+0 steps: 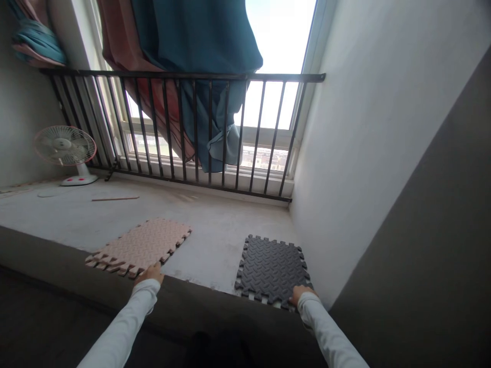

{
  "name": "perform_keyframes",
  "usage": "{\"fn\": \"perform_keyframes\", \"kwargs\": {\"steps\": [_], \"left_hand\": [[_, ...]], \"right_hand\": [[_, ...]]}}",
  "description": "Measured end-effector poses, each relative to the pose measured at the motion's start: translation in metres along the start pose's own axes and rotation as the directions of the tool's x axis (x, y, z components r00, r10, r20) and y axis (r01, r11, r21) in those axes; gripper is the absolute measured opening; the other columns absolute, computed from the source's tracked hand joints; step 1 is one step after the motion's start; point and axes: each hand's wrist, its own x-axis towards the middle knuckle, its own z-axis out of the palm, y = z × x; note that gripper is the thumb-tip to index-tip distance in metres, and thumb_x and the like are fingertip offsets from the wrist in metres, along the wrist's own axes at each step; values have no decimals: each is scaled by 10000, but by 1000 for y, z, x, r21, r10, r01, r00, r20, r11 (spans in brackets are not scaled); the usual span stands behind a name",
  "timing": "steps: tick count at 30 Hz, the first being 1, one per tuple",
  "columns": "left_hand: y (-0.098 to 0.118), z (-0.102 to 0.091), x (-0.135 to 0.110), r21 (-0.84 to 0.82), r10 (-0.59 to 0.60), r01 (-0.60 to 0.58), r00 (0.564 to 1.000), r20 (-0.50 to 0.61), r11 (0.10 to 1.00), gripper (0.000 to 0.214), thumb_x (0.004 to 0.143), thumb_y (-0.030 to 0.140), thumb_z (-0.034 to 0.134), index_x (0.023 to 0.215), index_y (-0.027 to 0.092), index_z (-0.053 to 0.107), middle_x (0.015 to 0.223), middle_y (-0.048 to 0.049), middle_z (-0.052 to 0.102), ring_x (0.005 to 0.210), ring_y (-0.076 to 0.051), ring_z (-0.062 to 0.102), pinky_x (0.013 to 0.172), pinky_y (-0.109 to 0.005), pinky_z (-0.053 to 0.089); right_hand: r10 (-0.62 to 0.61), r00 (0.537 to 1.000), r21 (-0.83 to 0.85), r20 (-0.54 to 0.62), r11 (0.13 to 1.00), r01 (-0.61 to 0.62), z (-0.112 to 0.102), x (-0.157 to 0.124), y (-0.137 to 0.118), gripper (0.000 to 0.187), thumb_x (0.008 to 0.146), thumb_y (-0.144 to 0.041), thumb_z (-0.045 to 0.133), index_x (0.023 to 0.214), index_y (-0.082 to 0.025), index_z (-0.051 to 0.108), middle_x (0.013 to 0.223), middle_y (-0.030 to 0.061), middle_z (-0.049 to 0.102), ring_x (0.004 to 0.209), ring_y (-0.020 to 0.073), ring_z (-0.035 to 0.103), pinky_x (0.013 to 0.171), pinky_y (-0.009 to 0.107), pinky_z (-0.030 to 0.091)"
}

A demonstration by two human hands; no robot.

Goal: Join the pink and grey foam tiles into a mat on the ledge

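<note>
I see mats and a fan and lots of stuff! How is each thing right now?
left hand, touching the pink mat's edge
right hand, touching the gray mat's edge
pink mat, lying flat on the floor
gray mat, lying flat, apart from the pink mat
fan, standing upright on the floor
curtain, hanging bunched at the window
railing, upright across the window
stick, lying on the floor
</note>
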Motion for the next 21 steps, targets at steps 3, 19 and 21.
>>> {"fn": "perform_keyframes", "kwargs": {"steps": [3,19,21], "left_hand": [[2,-1,-7,121,-21,31,996,-83,992,315,754,251,407,1038,159,508,1110,-144,518,1014,-245,496,753,-333,406],[-15,-37,4,223,-26,-13,985,168,975,353,759,129,315,1031,153,538,1085,-162,565,961,-253,551,714,-320,415],[-13,-35,7,202,0,-24,993,116,979,311,762,190,342,989,142,549,1060,-159,578,944,-256,557,720,-322,417]], "right_hand": [[5,999,21,-32,1000,-5,-9,10,9,430,741,-405,486,1060,-134,585,1120,166,565,1051,256,515,866,368,422],[103,990,56,95,992,-109,-9,20,-11,412,682,-319,577,1071,-184,576,1169,149,535,1053,283,504,788,448,451],[120,988,54,98,991,-125,-9,18,-7,489,662,-345,595,1116,-171,544,1206,159,499,1082,280,481,812,426,444]]}}
